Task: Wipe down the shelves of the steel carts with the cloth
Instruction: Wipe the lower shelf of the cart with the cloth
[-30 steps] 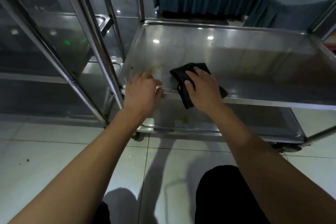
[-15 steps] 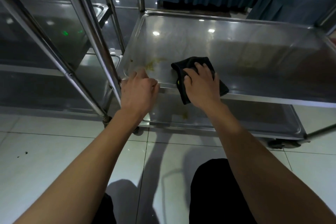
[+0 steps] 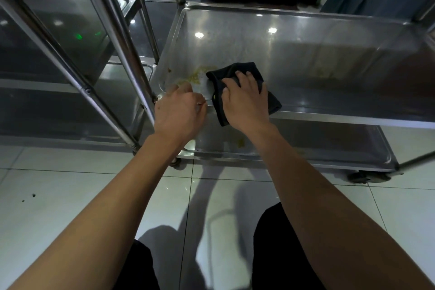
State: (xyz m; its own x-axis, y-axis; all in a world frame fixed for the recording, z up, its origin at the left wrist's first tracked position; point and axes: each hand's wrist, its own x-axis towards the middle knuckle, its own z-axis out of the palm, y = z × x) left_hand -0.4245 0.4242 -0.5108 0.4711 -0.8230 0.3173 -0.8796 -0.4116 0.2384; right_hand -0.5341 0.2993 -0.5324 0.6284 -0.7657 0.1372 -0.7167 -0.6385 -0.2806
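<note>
The right hand point(image 3: 246, 101) presses the black cloth point(image 3: 237, 73) flat at mid-frame on the middle shelf point(image 3: 306, 54). The left hand point(image 3: 179, 110) grips its front rim. Yellow smears point(image 3: 195, 76) remain left of the cloth, and the lower shelf point(image 3: 329, 141) looks stained: much wiping left.

Cloth point(image 3: 244, 87) on the shelf point(image 3: 306, 59) front edge, smear point(image 3: 196, 76) just left of it

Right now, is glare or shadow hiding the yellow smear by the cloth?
Head view: dim overall; two ceiling-light reflections glare on the middle shelf well behind the yellow smear, which stays visible left of the black cloth under the right hand. Wide-angle bends the cart posts; the shelf's right side lies in shadow.
</note>
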